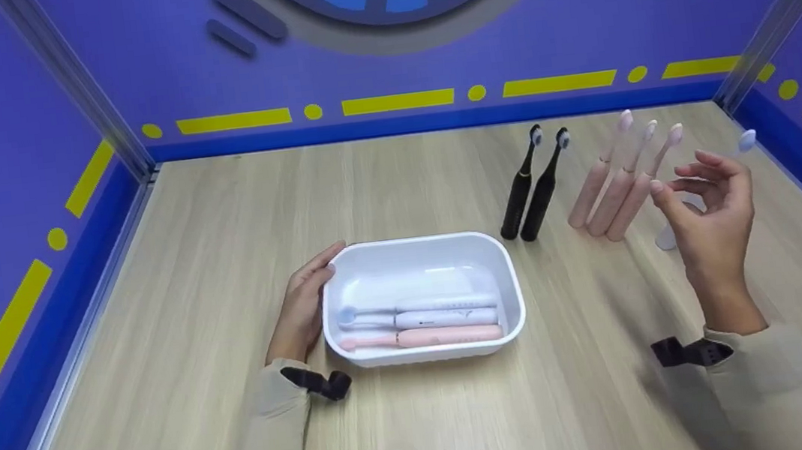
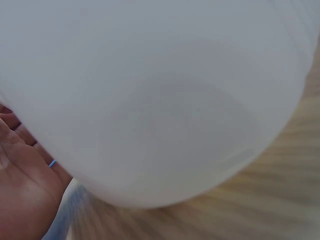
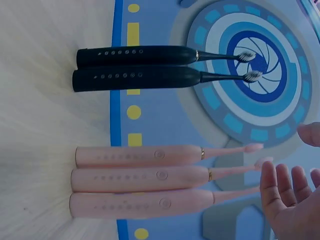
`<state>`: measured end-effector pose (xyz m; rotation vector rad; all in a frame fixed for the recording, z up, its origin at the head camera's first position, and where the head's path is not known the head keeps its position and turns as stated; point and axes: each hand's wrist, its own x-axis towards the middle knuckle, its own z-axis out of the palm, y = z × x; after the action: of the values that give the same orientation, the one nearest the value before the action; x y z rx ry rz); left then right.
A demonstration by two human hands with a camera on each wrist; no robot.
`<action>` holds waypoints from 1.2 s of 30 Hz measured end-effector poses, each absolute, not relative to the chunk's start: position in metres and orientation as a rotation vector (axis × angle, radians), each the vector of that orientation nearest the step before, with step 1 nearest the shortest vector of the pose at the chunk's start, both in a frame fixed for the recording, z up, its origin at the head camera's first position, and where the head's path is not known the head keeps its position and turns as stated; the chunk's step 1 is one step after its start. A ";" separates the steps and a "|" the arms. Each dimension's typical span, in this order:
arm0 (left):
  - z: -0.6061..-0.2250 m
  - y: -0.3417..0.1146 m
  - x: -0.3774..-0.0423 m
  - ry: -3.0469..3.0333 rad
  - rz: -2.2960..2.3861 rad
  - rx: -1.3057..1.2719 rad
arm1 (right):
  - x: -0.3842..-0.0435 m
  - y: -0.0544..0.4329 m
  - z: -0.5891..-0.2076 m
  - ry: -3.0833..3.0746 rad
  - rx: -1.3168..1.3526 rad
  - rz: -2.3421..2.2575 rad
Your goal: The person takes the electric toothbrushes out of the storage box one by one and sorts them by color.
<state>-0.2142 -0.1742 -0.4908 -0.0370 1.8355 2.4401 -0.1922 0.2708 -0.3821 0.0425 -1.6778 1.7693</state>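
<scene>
My left hand (image 1: 297,305) holds the left end of a white plastic tub (image 1: 416,244), thumb at the rim and fingers along the outer wall. Inside the tub lie two white electric toothbrushes (image 1: 446,317) and a pink electric toothbrush (image 1: 450,335). On the right, my right hand (image 1: 719,234) is raised with thumb and fingers apart and nothing between them. Behind it a white electric toothbrush (image 1: 665,238) stands upright, its handle mostly hidden by the hand. Three pink electric toothbrushes (image 3: 142,180) stand just left of that hand.
Two black electric toothbrushes (image 1: 538,202) stand upright between the tub and the pink ones. The wooden tabletop (image 1: 255,204) is bordered by blue panels (image 1: 391,67) at the back and both sides.
</scene>
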 end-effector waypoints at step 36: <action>-0.490 -0.174 -0.214 1.822 2.432 -0.058 | -0.211 0.197 -0.355 -2.586 0.700 1.660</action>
<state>-0.2145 -0.1740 -0.4897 -0.0578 1.8218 2.4322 -0.2110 0.1971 -0.3545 0.7002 -2.5856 1.6596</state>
